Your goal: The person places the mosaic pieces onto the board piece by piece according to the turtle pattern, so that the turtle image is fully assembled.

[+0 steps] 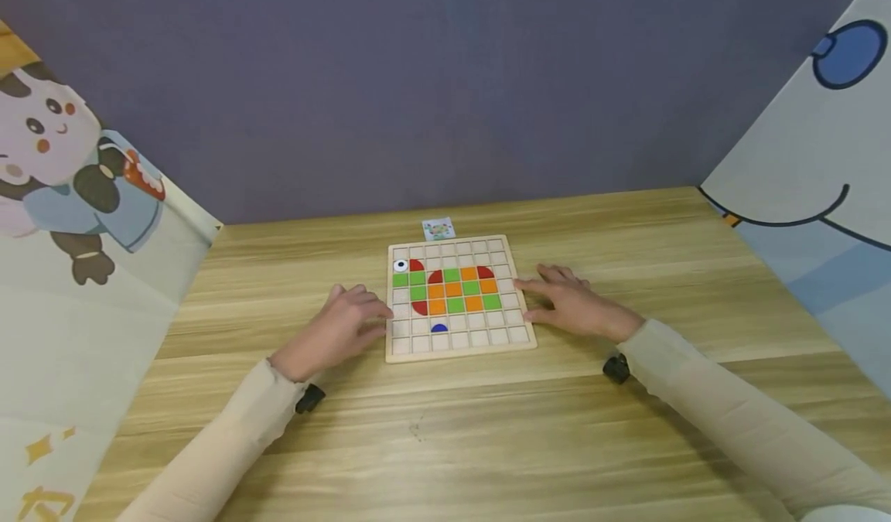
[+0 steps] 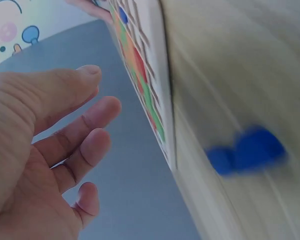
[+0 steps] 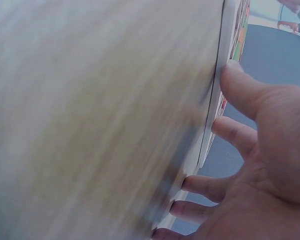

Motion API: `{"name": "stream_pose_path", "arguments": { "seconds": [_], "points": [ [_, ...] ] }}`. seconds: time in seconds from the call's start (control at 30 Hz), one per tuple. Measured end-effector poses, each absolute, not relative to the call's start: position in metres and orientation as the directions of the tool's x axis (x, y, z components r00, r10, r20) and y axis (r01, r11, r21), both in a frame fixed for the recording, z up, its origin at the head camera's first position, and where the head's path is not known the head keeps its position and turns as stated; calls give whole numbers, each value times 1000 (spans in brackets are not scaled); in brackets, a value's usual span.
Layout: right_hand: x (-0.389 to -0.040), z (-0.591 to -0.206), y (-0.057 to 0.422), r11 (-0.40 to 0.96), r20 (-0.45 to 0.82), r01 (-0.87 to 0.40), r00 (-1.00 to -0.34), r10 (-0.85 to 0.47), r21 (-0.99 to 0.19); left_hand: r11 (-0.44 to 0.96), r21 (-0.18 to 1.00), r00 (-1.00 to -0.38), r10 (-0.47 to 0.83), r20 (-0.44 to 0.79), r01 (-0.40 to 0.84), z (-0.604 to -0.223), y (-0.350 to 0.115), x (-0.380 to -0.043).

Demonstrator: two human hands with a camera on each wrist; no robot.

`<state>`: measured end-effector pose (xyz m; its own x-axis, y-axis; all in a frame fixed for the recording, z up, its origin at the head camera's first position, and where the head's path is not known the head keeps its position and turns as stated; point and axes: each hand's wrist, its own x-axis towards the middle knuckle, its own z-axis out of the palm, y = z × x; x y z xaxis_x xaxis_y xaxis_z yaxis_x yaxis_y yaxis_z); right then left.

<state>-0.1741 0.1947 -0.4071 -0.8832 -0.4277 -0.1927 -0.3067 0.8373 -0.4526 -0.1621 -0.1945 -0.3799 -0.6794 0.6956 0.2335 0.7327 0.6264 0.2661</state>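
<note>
A square wooden grid board [image 1: 419, 346] lies on the table, with green, orange and dark red tiles set in its cells. An eye tile [image 1: 400, 265] sits near its upper left corner, and a blue half-round tile [image 1: 439, 328] lies low on the grid. By the board's left edge is my left hand [image 1: 341, 325], palm facing inward, fingers loosely bent and holding nothing. My right hand [image 1: 574, 305] touches the right edge with its thumb and a finger, the other fingers spread. Blurred blue pieces [image 2: 250, 152] show on the tabletop in the left wrist view; the head view does not show them.
A small picture card [image 1: 438, 229] lies just behind the board. The wooden table [image 1: 487, 445] ends at a dark blue-grey panel [image 1: 445, 97] at the back. Cartoon-printed walls [image 1: 139, 352] rise on the left and right.
</note>
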Motion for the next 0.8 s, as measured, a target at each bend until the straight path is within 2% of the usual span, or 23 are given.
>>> {"name": "stream_pose_path", "arguments": {
  "seconds": [0.4,0.63,0.8],
  "points": [
    [-174,-407,194,841,-193,-316,-881,-431,-439,681,267,-731,644,227,682,-386,-227,-151],
    [-174,-409,195,838,-181,-328,-880,-439,-437,724,319,-788,594,160,611,-388,-244,-145],
    [-175,-409,196,837,-184,-327,-879,-439,-438,762,313,-818,565,109,567,-392,-254,-140]
  ]
}}
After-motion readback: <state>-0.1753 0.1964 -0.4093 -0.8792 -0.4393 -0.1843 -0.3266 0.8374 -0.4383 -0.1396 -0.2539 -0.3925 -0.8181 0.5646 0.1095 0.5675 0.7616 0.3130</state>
